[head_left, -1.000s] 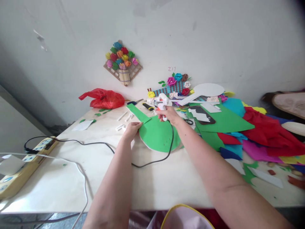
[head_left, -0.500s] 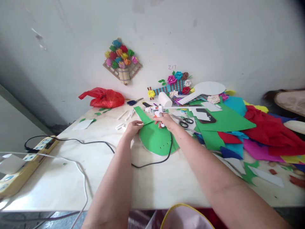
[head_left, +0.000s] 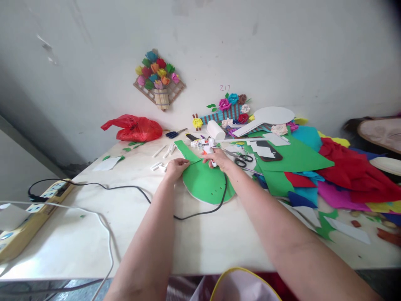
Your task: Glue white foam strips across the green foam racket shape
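While the left hand curls its fingers on the green foam paddle cutout near the tabletop's far edge — pinching or pressing, cannot tell — the right hand grips the hot glue gun fully closed at the cutout's neck. Gluing step, likely; next calls for a steady nozzle.

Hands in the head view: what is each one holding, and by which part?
Right hand grips the glue gun by its handle. Left hand pinches the green cut-out at its edge, where strip meets disc.

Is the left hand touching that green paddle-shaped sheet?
Touching. The head view shows the left hand resting on the edge of the green paddle-shaped sheet, near its handle strip.
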Demonstrator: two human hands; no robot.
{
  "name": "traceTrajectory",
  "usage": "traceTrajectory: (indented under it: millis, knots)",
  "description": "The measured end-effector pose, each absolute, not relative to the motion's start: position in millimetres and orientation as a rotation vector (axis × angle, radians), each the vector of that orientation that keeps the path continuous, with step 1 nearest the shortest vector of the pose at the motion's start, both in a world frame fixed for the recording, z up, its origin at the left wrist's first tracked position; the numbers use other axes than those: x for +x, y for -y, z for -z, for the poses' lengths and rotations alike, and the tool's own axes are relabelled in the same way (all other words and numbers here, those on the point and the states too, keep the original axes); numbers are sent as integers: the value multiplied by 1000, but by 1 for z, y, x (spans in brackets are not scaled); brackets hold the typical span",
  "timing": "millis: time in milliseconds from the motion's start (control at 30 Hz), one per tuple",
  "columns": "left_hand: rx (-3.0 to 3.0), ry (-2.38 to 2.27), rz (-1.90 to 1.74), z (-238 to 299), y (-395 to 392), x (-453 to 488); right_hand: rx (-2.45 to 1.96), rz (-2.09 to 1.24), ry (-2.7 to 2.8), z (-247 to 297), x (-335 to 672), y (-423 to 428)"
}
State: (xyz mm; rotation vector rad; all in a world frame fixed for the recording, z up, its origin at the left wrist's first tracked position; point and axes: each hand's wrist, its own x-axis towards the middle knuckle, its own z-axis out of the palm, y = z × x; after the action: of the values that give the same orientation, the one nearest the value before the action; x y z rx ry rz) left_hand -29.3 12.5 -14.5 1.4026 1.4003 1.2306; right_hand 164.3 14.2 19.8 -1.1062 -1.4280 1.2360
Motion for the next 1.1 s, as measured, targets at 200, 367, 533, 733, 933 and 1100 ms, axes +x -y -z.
traceTrajectory:
  millis: [200, 367, 533, 733, 933, 1100]
  knots:
    - [1410, -1406, -1235, 16, -12, -29, -1045, -1273, 1469, -15, 181, -25]
    - [1432, -1279, -1174, 12, -6, -31, -1042, -1270, 1476, -18, 188, -24]
    - [1423, -1414, -1270, 20, -16, -30, -994, -1314, 1534, -21, 199, -26]
    - [1346, -1448, -1307, 20, -19, -27, -1043, -1400, 1666, -26, 210, -21]
    - [1271, -1480, -1295, 9, -12, -23, -1035, -1379, 1797, -36, 211, -8]
    - [1267, -1466, -1252, 6, -8, -23, -1071, -1386, 1869, -26, 212, -18]
